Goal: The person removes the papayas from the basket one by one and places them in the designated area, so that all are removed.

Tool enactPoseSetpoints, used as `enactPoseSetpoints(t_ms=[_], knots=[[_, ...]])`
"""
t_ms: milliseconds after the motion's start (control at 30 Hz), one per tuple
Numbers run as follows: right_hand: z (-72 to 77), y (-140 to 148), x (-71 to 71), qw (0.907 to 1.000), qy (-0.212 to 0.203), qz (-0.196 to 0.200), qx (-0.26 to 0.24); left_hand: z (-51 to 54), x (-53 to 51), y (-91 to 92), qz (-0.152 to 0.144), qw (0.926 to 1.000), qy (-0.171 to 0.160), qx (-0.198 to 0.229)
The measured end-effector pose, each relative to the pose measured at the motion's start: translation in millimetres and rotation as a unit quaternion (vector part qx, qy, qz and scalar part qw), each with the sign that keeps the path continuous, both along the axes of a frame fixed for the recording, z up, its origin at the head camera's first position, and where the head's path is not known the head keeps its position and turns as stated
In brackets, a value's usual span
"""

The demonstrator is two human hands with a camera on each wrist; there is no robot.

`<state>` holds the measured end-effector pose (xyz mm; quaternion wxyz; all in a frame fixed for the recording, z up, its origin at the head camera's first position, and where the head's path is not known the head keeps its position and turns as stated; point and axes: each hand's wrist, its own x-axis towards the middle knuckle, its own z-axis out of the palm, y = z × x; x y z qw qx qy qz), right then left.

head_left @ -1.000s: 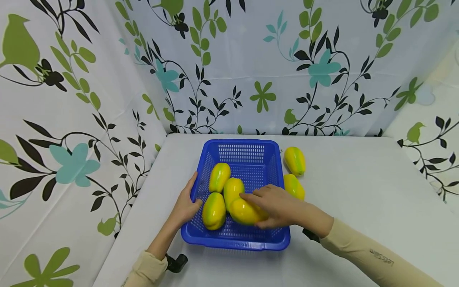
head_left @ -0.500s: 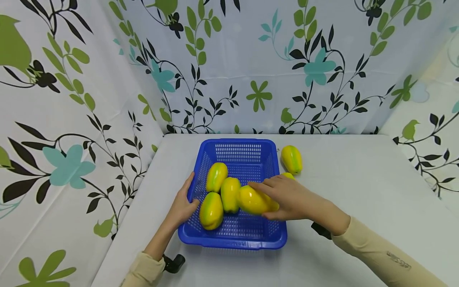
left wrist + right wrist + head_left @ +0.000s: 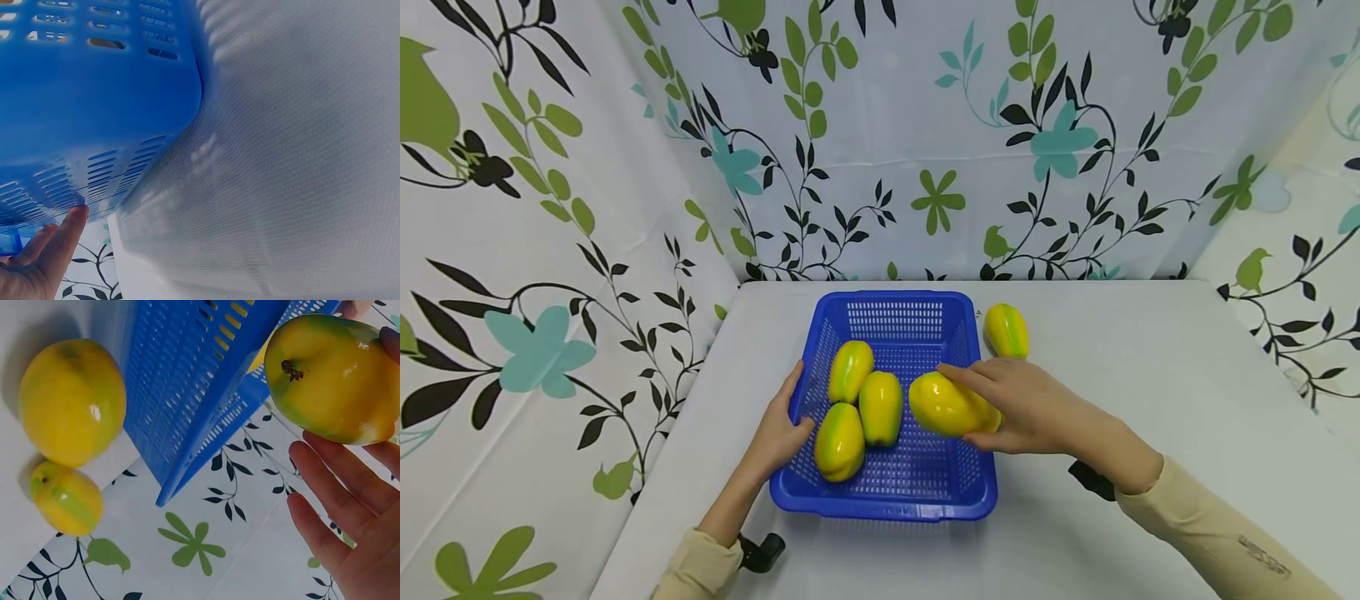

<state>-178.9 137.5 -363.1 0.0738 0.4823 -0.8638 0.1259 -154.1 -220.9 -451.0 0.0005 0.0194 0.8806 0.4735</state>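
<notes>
A blue plastic basket stands on the table with several yellow papayas with green streaks in its left half, one of them a papaya near the middle. My left hand grips the basket's left wall, thumb over the rim and fingers outside; those fingertips touch the slatted side in the left wrist view. Between thumb and fingers, my right hand holds another papaya raised over the basket's right side. In the right wrist view this papaya shows a dark stem end.
Outside the basket's right wall, a papaya lies on the white table. The right wrist view shows a second papaya beside it, hidden behind my right hand in the head view. A patterned curtain rises behind the table.
My right hand has lifted the papaya from beside the others in the basket and carried it rightward towards the right rim. The left hand keeps its hold on the basket.
</notes>
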Motion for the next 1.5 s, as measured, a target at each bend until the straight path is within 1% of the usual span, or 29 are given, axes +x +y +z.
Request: enactPoseSetpoints(t_ms=[200, 467, 767, 867, 1200, 1400, 1500], knots=[[1.6, 9, 1.3, 0.9998, -0.002, -0.015, -0.011, -1.4, -0.8, -0.4, -0.002, 1.0, -0.004, 0.005], [-1.3, 22, 3.8, 0.9994, -0.002, -0.031, -0.012, -1.4, -0.3, -0.2, -0.001, 1.0, -0.003, 0.004], [-11.8, 41, 9.8, 0.9982, -0.003, -0.059, -0.01, -1.7, -0.5, 0.2, 0.0, 1.0, -0.008, 0.003], [-13.4, 46, 11.1, 0.9978, -0.005, -0.066, -0.012, -1.7, -1.1, -0.3, 0.0, 1.0, -0.005, 0.002], [-18.0, 59, 16.0, 0.9946, -0.028, -0.1, -0.011, -2.6, 1.6, -0.5, 0.003, 1.0, -0.003, 0.007], [-26.9, 71, 17.3, 0.9902, -0.044, -0.132, -0.002, -1.3, 1.0, 0.3, 0.001, 0.9999, 0.0, 0.011], [-32.7, 77, 17.6, 0.9888, -0.054, -0.139, 0.001, -0.5, 0.4, -0.3, 0.0, 0.9999, -0.002, 0.011]])
